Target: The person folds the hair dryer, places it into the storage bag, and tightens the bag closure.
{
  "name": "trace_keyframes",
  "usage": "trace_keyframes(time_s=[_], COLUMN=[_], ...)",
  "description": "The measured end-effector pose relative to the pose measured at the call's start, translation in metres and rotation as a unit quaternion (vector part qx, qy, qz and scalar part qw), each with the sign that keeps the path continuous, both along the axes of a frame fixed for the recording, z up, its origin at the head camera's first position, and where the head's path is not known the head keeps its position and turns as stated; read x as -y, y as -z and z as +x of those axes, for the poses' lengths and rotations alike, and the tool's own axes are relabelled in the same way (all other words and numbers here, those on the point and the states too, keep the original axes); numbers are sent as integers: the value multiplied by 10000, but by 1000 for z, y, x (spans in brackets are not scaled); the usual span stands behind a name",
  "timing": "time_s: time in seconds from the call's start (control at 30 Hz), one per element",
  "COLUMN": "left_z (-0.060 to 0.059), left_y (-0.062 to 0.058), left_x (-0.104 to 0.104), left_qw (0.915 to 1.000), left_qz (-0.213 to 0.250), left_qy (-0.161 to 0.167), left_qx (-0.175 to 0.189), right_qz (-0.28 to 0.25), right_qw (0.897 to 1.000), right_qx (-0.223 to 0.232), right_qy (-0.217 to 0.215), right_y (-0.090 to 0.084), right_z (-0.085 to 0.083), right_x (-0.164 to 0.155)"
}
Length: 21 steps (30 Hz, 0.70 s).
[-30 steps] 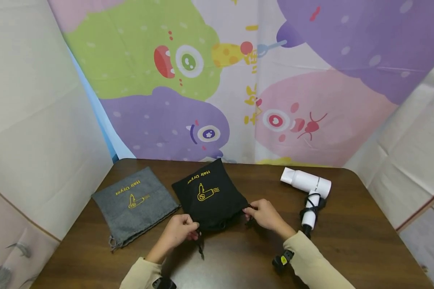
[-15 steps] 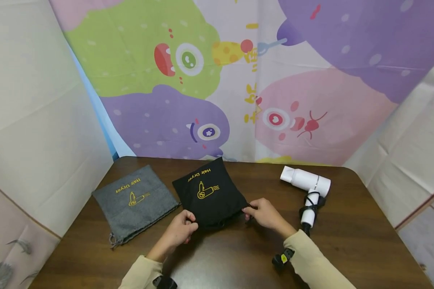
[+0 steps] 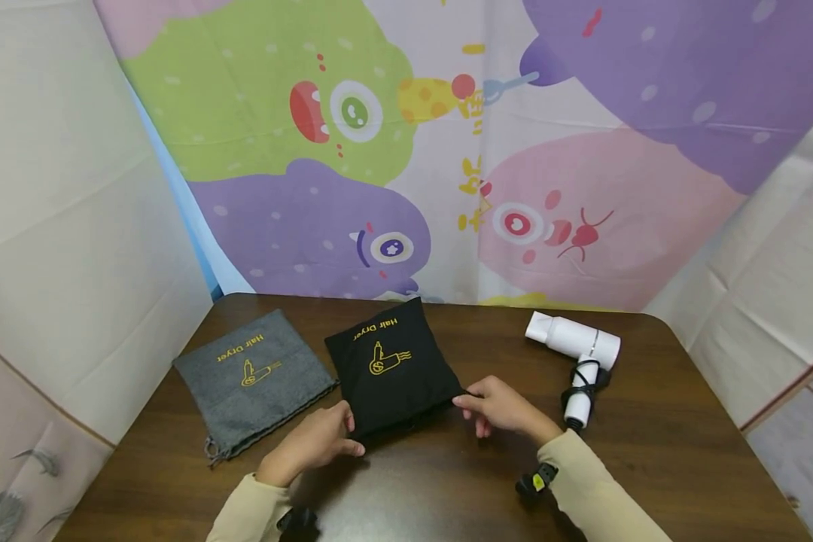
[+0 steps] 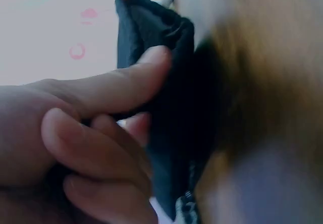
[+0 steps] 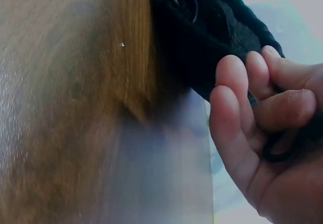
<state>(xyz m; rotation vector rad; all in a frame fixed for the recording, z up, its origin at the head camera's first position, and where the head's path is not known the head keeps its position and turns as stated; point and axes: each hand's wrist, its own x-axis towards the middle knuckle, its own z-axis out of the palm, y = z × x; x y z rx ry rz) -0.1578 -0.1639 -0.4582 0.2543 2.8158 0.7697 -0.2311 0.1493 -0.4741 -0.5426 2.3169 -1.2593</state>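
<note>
A black drawstring bag (image 3: 396,369) with yellow "Hair Dryer" lettering lies in the middle of the head view, its mouth toward me. At its near left corner is my left hand (image 3: 315,440), thumb and index finger spread apart; the fingers touch the bag's side. The left wrist view has the thumb (image 4: 146,77) in front of the bag's mouth (image 4: 161,27). My right hand (image 3: 504,406) pinches the near right corner between thumb and index finger. A loop of black cord (image 5: 275,156) shows by the right palm.
A grey "Hair Dryer" drawstring bag (image 3: 257,384) lies flat to the left on the brown table (image 3: 433,497). At the right is a white hair dryer (image 3: 576,339), its black cord (image 3: 586,388) wound round the handle. Behind the table hangs a cartoon-printed cloth (image 3: 352,226).
My left hand has let go of the left drawstring and spread its thumb from the index finger, shifting slightly toward me. My right hand stays at the bag's right corner.
</note>
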Motion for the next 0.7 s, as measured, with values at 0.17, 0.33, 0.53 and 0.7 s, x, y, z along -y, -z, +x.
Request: trace_keyframes(time_s=[0.17, 0.33, 0.53, 0.7], left_z=[0, -6, -13, -13], left_y=[-4, 1, 10, 14], left_x=[8, 18, 25, 23], left_qw=[9979, 9934, 9828, 9731], left_qz=[-452, 352, 1627, 2190], left_qy=[392, 1054, 856, 562], left_qx=[-257, -270, 157, 453], right_qz=[104, 271, 328, 255], right_qw=[9992, 9965, 9952, 9962], right_qx=[23, -60, -62, -57], right_qy=[-383, -791, -915, -831], right_y=[-1, -5, -4, -1], right_z=[-1, -3, -5, -6], right_x=[-7, -14, -17, -17])
